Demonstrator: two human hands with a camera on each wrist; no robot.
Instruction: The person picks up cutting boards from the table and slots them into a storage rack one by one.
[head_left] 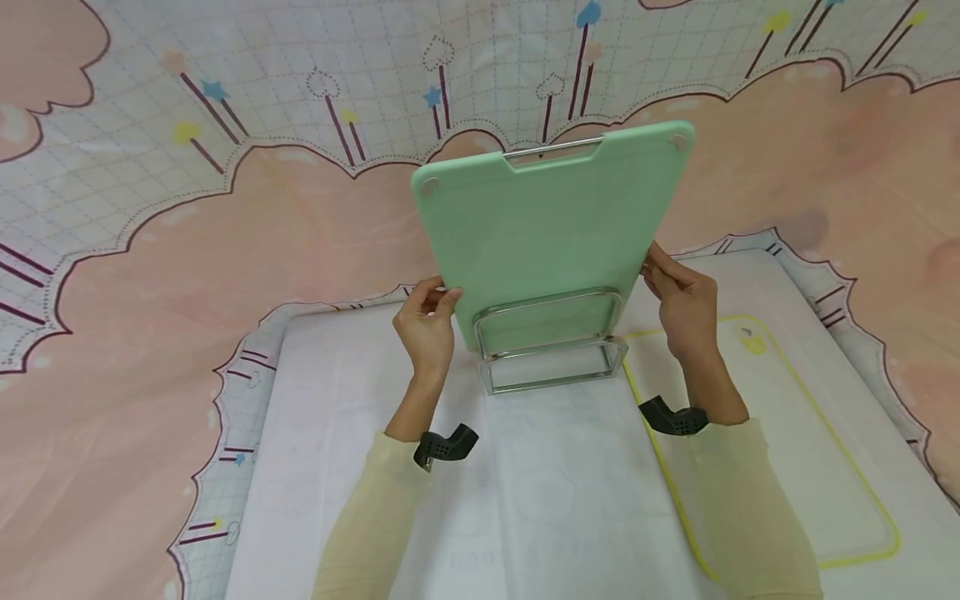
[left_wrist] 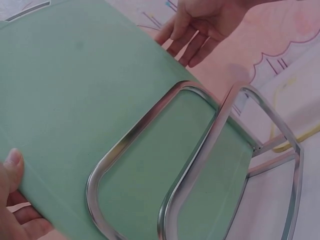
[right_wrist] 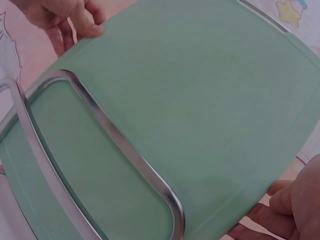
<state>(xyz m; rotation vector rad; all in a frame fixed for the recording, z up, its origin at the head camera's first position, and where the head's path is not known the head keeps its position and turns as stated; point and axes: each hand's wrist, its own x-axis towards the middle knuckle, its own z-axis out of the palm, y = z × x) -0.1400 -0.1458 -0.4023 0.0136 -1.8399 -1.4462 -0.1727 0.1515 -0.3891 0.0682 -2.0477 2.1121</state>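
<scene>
A light green cutting board (head_left: pixel 555 225) stands tilted in a shiny metal wire rack (left_wrist: pixel 131 135), its lower part behind the rack's front loop. Along its top edge runs a notch with a metal bar. My left hand (head_left: pixel 426 329) pinches the board's left edge, thumb on the front face and fingers curled behind. At the opposite edge, my right hand (head_left: pixel 688 308) grips the board, its fingertips partly hidden by it. The right wrist view shows both hands at opposite edges, with the rack's bars crossing the board's lower part.
A pale cutting board with a yellow rim (head_left: pixel 810 483) lies flat on the right of the white table (head_left: pixel 345 467), partly under my right forearm. Behind the table hangs a patterned pink and white cloth (head_left: pixel 315 217).
</scene>
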